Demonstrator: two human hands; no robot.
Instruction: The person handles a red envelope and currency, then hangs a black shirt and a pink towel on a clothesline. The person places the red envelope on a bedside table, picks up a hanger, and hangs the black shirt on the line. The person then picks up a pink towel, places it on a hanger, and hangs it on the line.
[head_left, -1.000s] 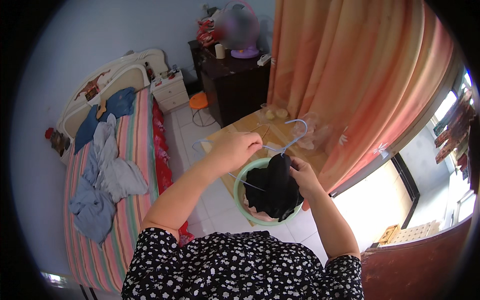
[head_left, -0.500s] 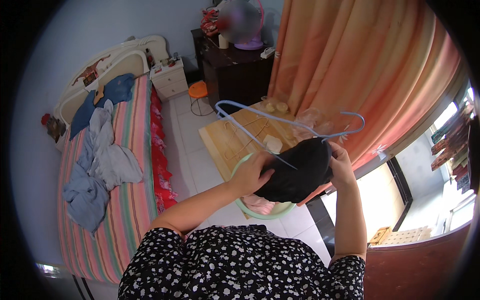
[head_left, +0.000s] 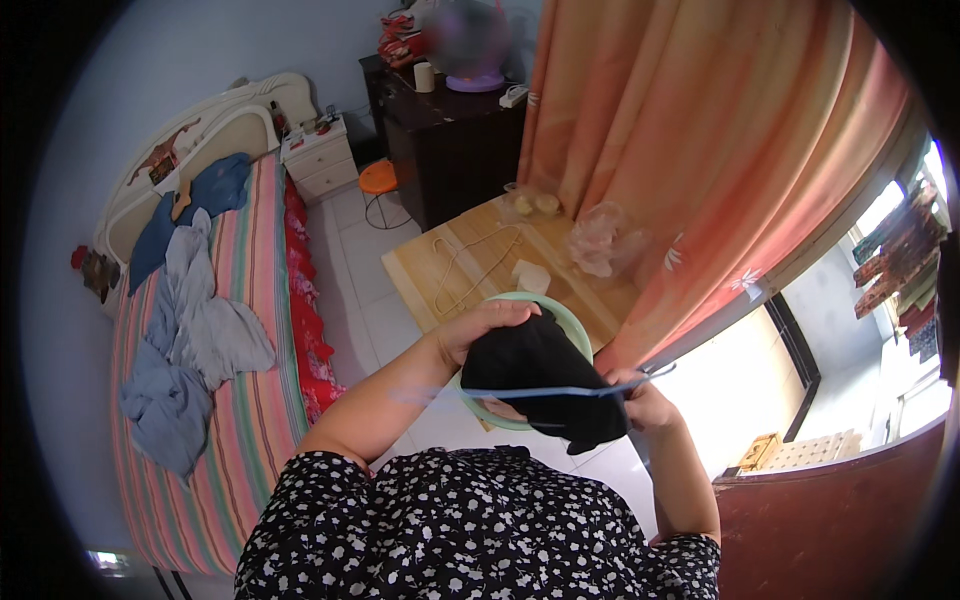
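One bed (head_left: 250, 420), striped cover, far to the left of the left hand (head_left: 478, 330), carrying a heap of grey and blue clothes (head_left: 185, 340). One orange curtain (head_left: 700, 170), hanging beyond and to the right of the right hand (head_left: 645, 400). One dark wooden cabinet (head_left: 450, 150), well beyond both hands, against the wall. One low wooden surface (head_left: 470, 270), just beyond the left hand, bearing a pale wire hanger (head_left: 470, 262) and a clump of clear plastic bags (head_left: 600, 240). One white bedside drawer unit (head_left: 322, 165), far beyond and left of the left hand. One green basin (head_left: 570, 322), round, directly under both hands, its rim showing past the cloth. One black garment (head_left: 535, 375), bunched, held between the two hands over the basin. One blue clothes hanger (head_left: 560, 391), thin, lying across the front of the black garment from hand to hand; its left end blurs out below the left forearm. One orange stool (head_left: 378, 178), small, well beyond the left hand, beside the cabinet. Left hand: curled closed over the top edge of the black garment. Right hand: fingers closed on the right end of the blue hanger and touching the garment's lower right corner.
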